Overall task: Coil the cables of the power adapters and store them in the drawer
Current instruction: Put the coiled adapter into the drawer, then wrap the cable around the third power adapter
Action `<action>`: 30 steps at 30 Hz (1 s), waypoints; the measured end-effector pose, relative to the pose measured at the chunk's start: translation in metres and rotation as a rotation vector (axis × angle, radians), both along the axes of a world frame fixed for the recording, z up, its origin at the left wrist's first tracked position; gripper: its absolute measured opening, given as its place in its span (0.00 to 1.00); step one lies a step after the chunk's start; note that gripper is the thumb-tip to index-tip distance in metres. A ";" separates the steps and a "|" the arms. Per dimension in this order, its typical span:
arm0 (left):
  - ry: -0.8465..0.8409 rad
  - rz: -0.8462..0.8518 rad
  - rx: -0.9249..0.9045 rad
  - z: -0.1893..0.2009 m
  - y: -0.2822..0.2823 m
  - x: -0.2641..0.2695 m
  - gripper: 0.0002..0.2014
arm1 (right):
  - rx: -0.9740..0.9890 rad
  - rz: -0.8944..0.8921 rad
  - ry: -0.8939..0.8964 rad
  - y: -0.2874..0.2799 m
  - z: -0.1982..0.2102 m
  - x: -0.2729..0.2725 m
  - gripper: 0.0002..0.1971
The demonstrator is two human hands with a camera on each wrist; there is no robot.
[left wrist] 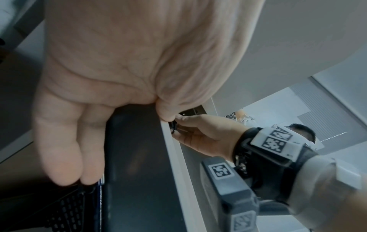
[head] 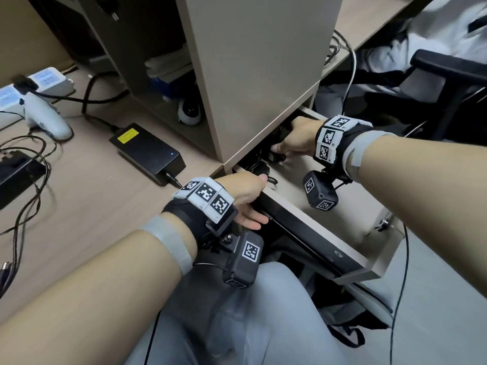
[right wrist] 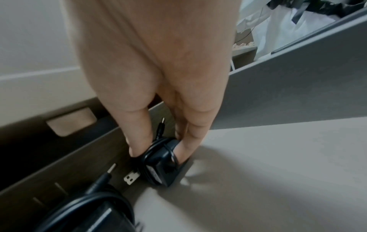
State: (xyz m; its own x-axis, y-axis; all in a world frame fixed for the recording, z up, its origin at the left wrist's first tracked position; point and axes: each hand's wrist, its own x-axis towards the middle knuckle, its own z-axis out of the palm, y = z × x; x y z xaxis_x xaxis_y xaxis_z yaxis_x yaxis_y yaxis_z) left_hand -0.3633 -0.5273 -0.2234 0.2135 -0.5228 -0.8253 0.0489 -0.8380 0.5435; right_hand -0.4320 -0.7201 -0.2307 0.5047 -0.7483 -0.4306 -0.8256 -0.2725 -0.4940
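The drawer (head: 363, 204) under the desk is pulled out. My left hand (head: 250, 204) grips its dark side wall (left wrist: 137, 157), thumb over the rim and fingers underneath. My right hand (right wrist: 160, 150) reaches deep into the drawer and pinches a small black power adapter (right wrist: 158, 169) between thumb and fingers. Its cable is wound round its body and its barrel plug sticks up. The adapter touches the drawer floor near the back corner. A second black adapter (right wrist: 85, 210) with a coiled cable lies beside it. In the head view the held adapter (head: 276, 156) is mostly hidden by my hand.
A large black power brick (head: 147, 151) with a yellow label lies plugged in on the desk. Further left are a white controller (head: 47, 119), a power strip (head: 50, 80) and loose cables. A tall shelf unit (head: 250, 61) stands over the drawer. An office chair (head: 448, 83) is at the right.
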 end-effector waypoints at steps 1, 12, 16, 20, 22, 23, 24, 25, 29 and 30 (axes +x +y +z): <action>-0.014 -0.002 0.005 -0.001 -0.001 0.001 0.21 | -0.004 0.013 0.021 0.004 0.008 -0.004 0.17; 0.108 -0.083 -0.219 0.043 0.071 -0.001 0.13 | 0.321 0.119 -0.173 0.104 0.109 -0.046 0.14; -0.020 -0.175 -0.327 0.072 0.135 0.016 0.15 | 0.325 0.249 -0.315 0.167 0.131 -0.027 0.13; -0.092 -0.076 -0.353 0.093 0.211 0.050 0.16 | 0.285 0.438 -0.360 0.237 0.155 0.015 0.09; -0.132 0.019 -0.354 0.102 0.253 0.070 0.17 | 0.210 0.510 -0.393 0.270 0.163 0.042 0.12; -0.154 0.069 -0.354 0.107 0.273 0.080 0.17 | 0.176 0.554 -0.403 0.286 0.167 0.057 0.14; -0.175 0.123 -0.358 0.111 0.294 0.090 0.17 | 0.170 0.598 -0.422 0.302 0.168 0.073 0.15; -0.193 0.182 -0.369 0.115 0.314 0.099 0.17 | 0.182 0.633 -0.436 0.320 0.169 0.087 0.14; -0.266 0.433 -0.468 0.127 0.388 0.129 0.15 | 0.151 0.780 -0.465 0.384 0.168 0.141 0.13; -0.296 0.494 -0.486 0.129 0.402 0.135 0.15 | 0.134 0.811 -0.491 0.396 0.167 0.156 0.14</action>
